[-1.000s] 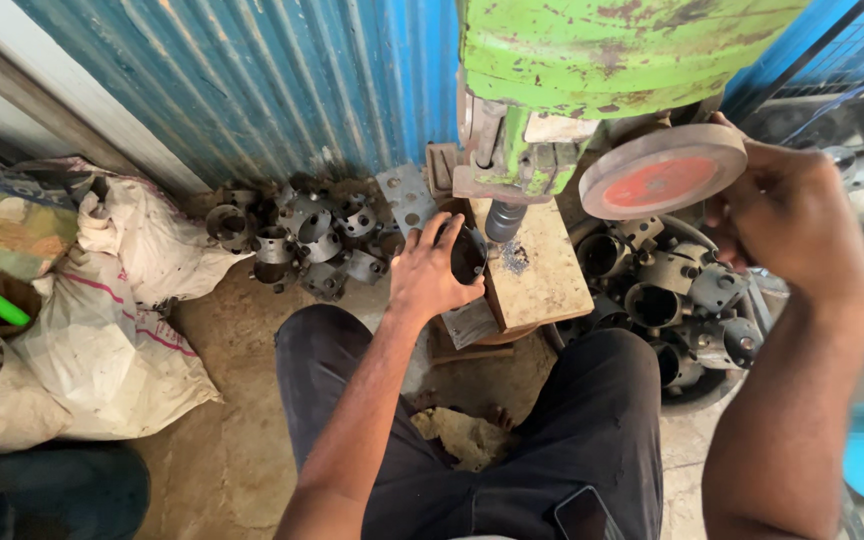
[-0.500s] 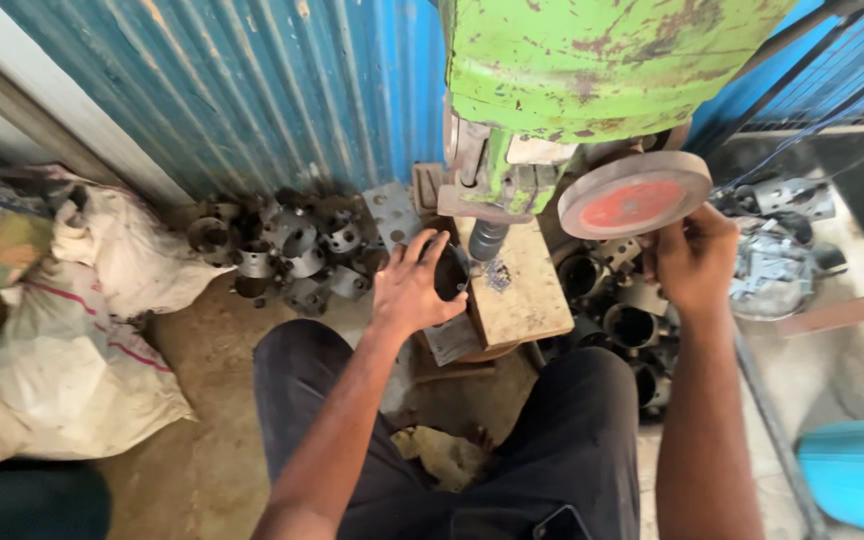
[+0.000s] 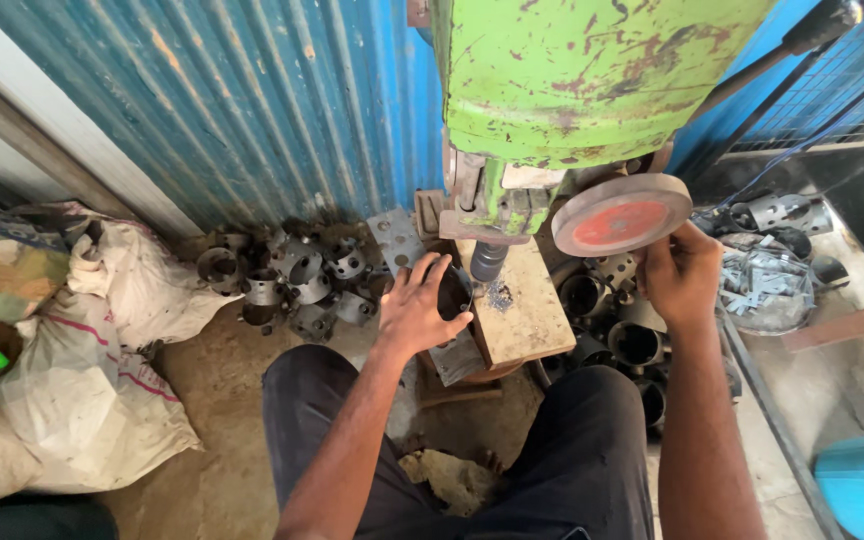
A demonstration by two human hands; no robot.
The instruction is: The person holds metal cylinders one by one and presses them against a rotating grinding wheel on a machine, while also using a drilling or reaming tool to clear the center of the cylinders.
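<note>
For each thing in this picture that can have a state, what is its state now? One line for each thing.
Left hand: closed around a dark round part at the wooden block.
Right hand: gripping the lower rim of the red handwheel.
Drill chuck: close above the block, metal chips below.
Green machine: paint chipped, rusty.
Metal rings: piled loose on the floor.
White sack: slumped, crumpled.

Blue corrugated wall (image 3: 252, 110), dirt floor (image 3: 222, 400)

Even, soft daylight, brightest at the right edge; focus sharp, shadows faint, wide-angle bending toward the corners.
</note>
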